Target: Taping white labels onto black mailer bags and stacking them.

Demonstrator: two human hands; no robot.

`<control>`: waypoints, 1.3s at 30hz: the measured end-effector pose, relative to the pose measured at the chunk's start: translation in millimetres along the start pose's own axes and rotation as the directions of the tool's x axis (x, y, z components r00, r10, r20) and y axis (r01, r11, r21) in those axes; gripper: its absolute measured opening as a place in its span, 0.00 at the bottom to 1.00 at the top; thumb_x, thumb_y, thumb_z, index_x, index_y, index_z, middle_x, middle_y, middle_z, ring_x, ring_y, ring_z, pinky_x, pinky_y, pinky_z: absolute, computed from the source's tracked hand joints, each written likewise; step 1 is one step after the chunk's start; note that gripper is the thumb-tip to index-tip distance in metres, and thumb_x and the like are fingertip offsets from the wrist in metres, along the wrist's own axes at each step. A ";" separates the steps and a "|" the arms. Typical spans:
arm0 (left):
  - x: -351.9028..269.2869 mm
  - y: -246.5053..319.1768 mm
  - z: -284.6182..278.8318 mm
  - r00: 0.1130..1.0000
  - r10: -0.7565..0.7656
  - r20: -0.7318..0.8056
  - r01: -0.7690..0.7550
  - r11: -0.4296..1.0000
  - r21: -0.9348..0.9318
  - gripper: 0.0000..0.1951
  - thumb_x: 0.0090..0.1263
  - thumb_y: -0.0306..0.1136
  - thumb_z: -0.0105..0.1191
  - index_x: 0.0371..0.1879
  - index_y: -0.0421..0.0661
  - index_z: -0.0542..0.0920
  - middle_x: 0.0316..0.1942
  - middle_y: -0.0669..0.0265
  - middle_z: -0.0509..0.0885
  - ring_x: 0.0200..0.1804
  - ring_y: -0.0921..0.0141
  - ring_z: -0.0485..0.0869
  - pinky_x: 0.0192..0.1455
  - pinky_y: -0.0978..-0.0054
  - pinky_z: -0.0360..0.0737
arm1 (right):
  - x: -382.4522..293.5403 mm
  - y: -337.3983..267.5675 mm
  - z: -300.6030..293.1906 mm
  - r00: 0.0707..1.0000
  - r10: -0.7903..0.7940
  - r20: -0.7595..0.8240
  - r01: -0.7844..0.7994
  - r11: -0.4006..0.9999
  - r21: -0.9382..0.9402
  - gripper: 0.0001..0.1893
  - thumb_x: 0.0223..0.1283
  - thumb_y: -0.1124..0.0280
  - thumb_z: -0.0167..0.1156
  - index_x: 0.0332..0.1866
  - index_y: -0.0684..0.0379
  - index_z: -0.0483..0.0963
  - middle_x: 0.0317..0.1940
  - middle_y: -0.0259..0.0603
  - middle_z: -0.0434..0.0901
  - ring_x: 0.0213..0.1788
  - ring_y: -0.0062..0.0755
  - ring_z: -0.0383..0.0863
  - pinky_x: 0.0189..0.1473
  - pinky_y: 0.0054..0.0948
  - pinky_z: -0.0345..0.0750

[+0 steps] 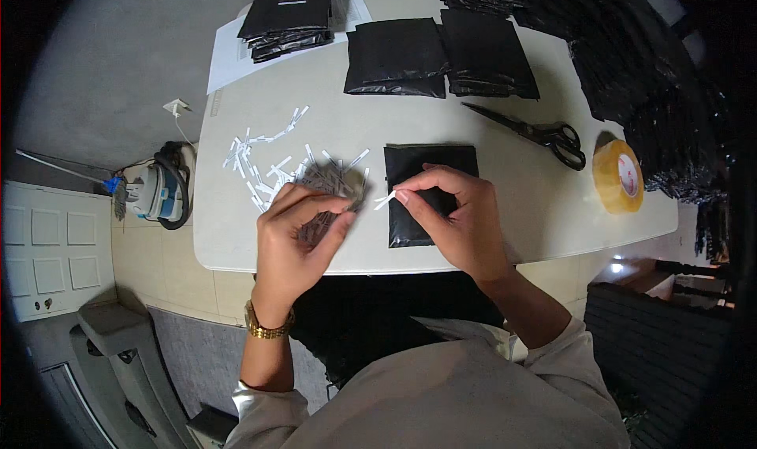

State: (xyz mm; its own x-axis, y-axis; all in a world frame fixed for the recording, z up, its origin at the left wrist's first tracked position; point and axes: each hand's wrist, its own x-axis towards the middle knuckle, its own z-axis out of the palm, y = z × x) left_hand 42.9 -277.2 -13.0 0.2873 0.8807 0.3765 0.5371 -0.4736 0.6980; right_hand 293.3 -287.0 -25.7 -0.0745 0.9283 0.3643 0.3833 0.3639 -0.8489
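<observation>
My right hand [458, 218] pinches a small white paper strip [385, 200] between thumb and index finger, above the left part of a black plastic packet [430, 159] lying near the table's front edge. To its left, my left hand [304, 233] hovers over a scattered pile of small white paper strips [254, 168]. Its thumb and index fingertips are close together; whether something thin is between them cannot be made out. A gold watch is on my left wrist. Part of the pile is hidden behind my left hand.
Black-handled scissors [541, 134] and a roll of clear tape [618, 176] lie to the right. Two black packets [396, 53] [488, 53] are at the back, and a stack of black packets [285, 11] rests on white paper sheets [222, 64]. A heap of black plastic [644, 64] covers the right rear.
</observation>
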 end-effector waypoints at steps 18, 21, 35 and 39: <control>-2.3 10.7 -15.2 0.997 0.024 -0.074 0.017 0.858 0.513 0.14 0.66 0.23 0.77 0.51 0.40 0.96 0.52 0.58 0.90 0.55 0.56 0.87 0.56 0.60 0.86 | -16.6 4.4 -20.9 0.978 -0.137 -0.158 0.119 0.986 -0.117 0.08 0.62 0.77 0.83 0.41 0.57 0.89 0.37 0.42 0.94 0.40 0.38 0.94 0.48 0.36 0.86; -4.5 31.9 -6.2 0.991 0.083 -0.109 -0.059 0.976 0.211 0.17 0.64 0.21 0.78 0.53 0.41 0.97 0.47 0.57 0.91 0.48 0.57 0.90 0.53 0.62 0.87 | -23.1 -3.1 -15.8 0.978 -0.123 -0.167 0.107 0.989 -0.103 0.11 0.59 0.77 0.84 0.40 0.56 0.87 0.36 0.39 0.93 0.40 0.40 0.93 0.47 0.37 0.85; 16.3 43.4 52.3 0.982 -0.064 0.180 0.142 0.874 -0.465 0.08 0.71 0.12 0.74 0.46 0.33 0.94 0.43 0.59 0.97 0.47 0.71 0.94 0.55 0.72 0.91 | -28.1 17.0 -46.4 0.988 -0.100 -0.116 0.105 0.994 0.039 0.15 0.68 0.69 0.82 0.55 0.58 0.88 0.43 0.43 0.92 0.45 0.33 0.93 0.50 0.34 0.86; 23.1 31.1 47.6 0.951 -0.009 0.309 0.214 0.740 -0.638 0.11 0.70 0.10 0.74 0.48 0.33 0.95 0.45 0.54 0.96 0.48 0.68 0.95 0.56 0.71 0.92 | -29.5 22.8 -56.4 0.978 0.190 0.086 -0.209 0.897 0.390 0.14 0.82 0.69 0.73 0.63 0.64 0.89 0.48 0.45 0.96 0.49 0.26 0.95 0.52 0.28 0.87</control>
State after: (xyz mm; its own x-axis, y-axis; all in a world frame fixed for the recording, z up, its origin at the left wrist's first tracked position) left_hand 104.0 -271.6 -11.6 0.5136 0.8423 0.1636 -0.0473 -0.1626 0.9856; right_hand 356.1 -310.4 -34.3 -0.0791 0.9836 0.1620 0.0000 0.1626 -0.9867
